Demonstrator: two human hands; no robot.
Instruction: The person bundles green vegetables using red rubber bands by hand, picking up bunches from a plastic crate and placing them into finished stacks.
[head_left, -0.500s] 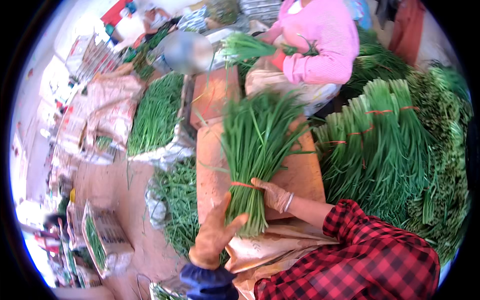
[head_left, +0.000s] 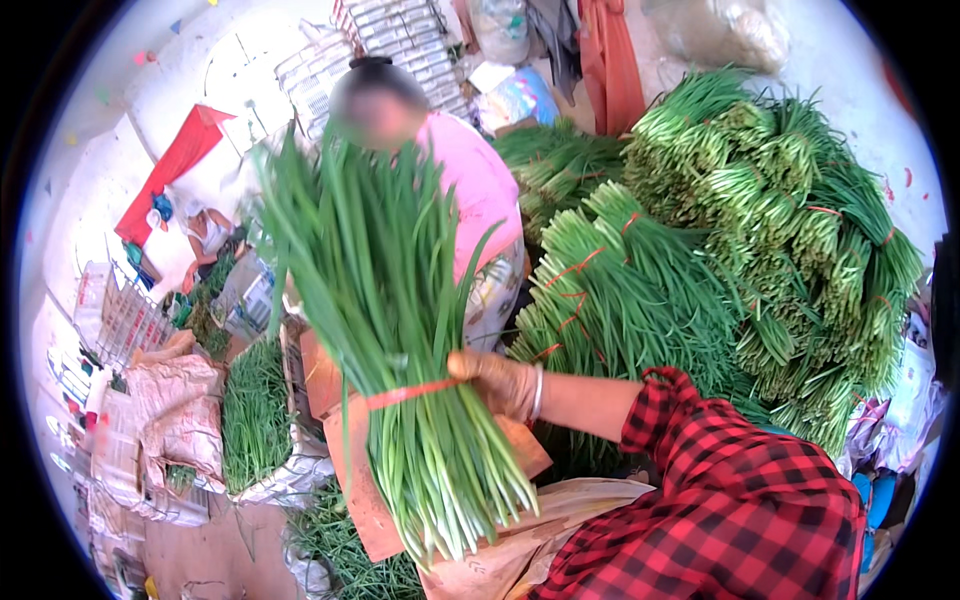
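A large bunch of garlic chives, tied with an orange-red band, is held up close in front of me. Its green leaves fan upward and the pale cut stems point down. My right hand, in a tan glove, is closed on the right side of the bunch at the band, thumb toward me; its other fingers are hidden behind the stems. Below and behind the bunch is an orange-brown work surface, mostly covered by it. My left hand is out of view.
On the right, tied chive bunches lie beside a taller heap. A person in a pink top sits across from me, partly behind the leaves. To the left stand a crate of loose chives and a pale sack. Loose greens lie below.
The bunch has come up off the work surface, nearer to me and leftward in view, with my right hand on it. My left hand has left the view, which has turned right.
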